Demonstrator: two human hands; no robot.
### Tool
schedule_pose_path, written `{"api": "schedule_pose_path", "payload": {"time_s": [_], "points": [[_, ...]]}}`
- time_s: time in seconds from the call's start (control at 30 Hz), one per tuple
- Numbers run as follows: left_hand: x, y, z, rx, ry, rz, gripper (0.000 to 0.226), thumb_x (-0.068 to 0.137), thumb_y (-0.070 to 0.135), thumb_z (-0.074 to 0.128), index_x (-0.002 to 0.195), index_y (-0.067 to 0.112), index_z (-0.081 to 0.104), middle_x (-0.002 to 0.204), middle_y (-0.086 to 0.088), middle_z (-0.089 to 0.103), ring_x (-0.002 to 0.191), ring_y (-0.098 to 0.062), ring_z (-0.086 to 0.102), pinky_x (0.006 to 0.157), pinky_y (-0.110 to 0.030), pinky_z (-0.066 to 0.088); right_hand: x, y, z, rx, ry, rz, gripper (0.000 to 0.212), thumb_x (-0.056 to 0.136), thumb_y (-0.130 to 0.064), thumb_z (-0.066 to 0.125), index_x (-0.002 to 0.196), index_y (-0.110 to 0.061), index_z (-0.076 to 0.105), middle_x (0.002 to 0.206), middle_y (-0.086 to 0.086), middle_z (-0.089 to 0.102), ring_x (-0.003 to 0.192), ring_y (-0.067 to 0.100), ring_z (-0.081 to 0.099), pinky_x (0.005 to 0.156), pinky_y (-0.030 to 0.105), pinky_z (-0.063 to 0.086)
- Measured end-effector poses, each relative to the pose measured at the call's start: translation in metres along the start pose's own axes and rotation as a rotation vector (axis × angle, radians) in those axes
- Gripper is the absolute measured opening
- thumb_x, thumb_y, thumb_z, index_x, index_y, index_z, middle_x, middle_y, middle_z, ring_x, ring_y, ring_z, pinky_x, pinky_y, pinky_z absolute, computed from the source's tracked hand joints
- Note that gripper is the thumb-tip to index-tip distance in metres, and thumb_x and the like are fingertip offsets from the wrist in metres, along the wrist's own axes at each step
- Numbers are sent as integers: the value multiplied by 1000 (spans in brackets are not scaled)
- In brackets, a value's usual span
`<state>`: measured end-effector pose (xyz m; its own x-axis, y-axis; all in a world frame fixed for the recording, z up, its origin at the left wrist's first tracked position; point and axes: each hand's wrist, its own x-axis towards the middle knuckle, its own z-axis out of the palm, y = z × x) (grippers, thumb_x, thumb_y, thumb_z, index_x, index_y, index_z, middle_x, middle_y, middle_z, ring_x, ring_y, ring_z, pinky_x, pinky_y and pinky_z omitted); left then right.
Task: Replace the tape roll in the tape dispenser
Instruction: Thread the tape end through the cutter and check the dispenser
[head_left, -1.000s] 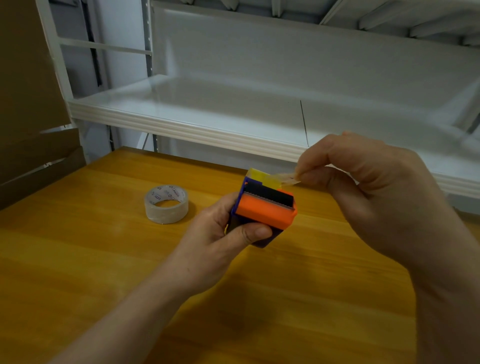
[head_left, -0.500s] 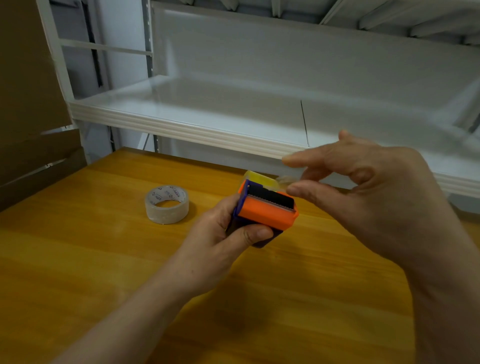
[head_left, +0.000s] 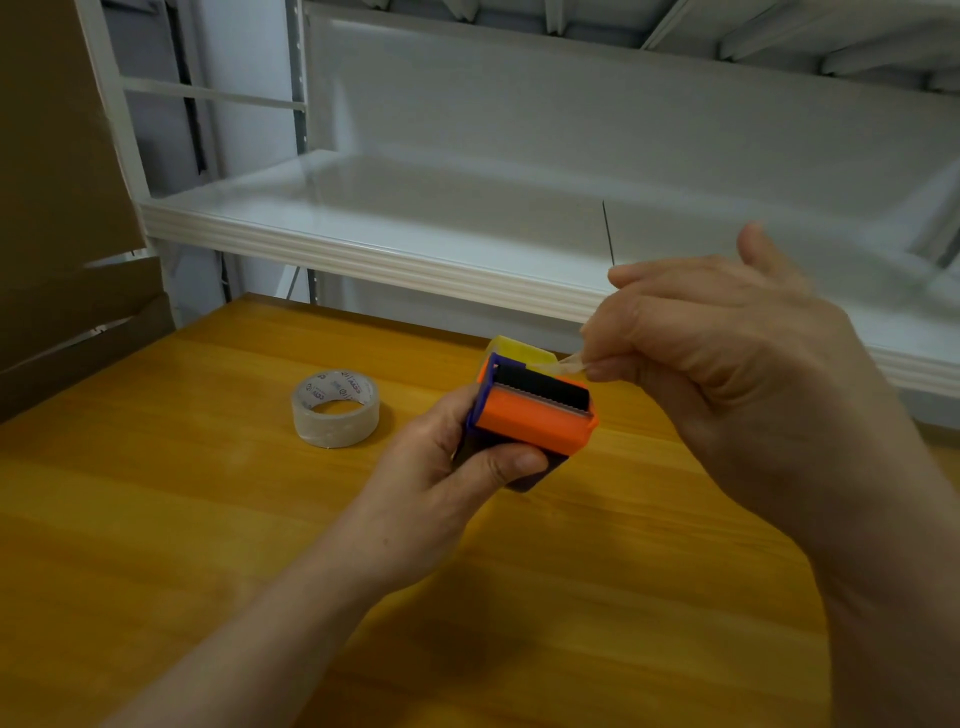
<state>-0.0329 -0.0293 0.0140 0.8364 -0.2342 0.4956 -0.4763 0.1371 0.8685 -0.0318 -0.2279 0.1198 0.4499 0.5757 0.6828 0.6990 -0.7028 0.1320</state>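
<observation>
My left hand (head_left: 441, 483) grips the tape dispenser (head_left: 530, 415) above the wooden table (head_left: 156, 519); it has an orange front, a purple side, a yellow part behind and a toothed blade on top. Just right of the blade, my right hand (head_left: 727, 374) pinches the free end of clear tape (head_left: 563, 368) between thumb and fingers. The strip runs from the dispenser's top to those fingertips. A separate clear tape roll (head_left: 336, 408) lies flat on the table to the left of the dispenser.
A white metal shelf (head_left: 363, 260) runs along the table's far edge, its lip just behind the hands. Brown cardboard (head_left: 57, 208) stands at the left.
My right hand had opened its fingers near the dispenser top half a second ago; now they are closed on the tape end again. The left hand and dispenser have hardly moved.
</observation>
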Motion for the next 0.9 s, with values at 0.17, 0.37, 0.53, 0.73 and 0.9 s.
{"api": "schedule_pose_path", "payload": {"time_s": [0.17, 0.37, 0.53, 0.73, 0.9], "points": [[1, -1, -3, -58, 6, -10, 32, 81, 47, 70, 112, 38, 69, 111, 8, 73, 104, -14, 69, 86, -33, 58, 0, 2, -1, -4, -18, -32, 19, 80, -1, 76, 86, -19, 72, 95, 1, 75, 116, 36, 67, 109, 74, 15], [1, -1, -1, -66, -47, -1, 25, 86, 36, 67, 111, 34, 69, 107, 7, 71, 99, -16, 69, 85, -38, 58, 0, -2, -6, -16, -24, -54, 12, 85, -11, 65, 88, -21, 71, 97, -1, 74, 117, 32, 66, 110, 73, 16], [1, 0, 0, -41, -61, 22, 23, 86, 40, 68, 110, 39, 68, 108, 10, 70, 100, -14, 67, 86, -33, 56, 0, -4, -6, 11, -46, -38, 12, 87, -12, 63, 87, -22, 69, 94, -3, 73, 115, 28, 67, 113, 71, 17], [-1, -1, -1, 95, -34, 31, 23, 88, 36, 70, 110, 35, 67, 108, 5, 69, 99, -13, 66, 84, -25, 52, 0, -5, -5, 60, -61, -25, 13, 86, -9, 64, 87, -21, 69, 93, -3, 73, 113, 28, 68, 111, 75, 22], [0, -1, -2, 230, -32, 71, 26, 88, 50, 64, 114, 45, 63, 115, 8, 65, 111, -21, 63, 92, -30, 49, 2, -9, -5, 109, -92, -5, 11, 89, -16, 62, 87, -25, 68, 98, -6, 71, 117, 24, 65, 113, 72, 21]]}}
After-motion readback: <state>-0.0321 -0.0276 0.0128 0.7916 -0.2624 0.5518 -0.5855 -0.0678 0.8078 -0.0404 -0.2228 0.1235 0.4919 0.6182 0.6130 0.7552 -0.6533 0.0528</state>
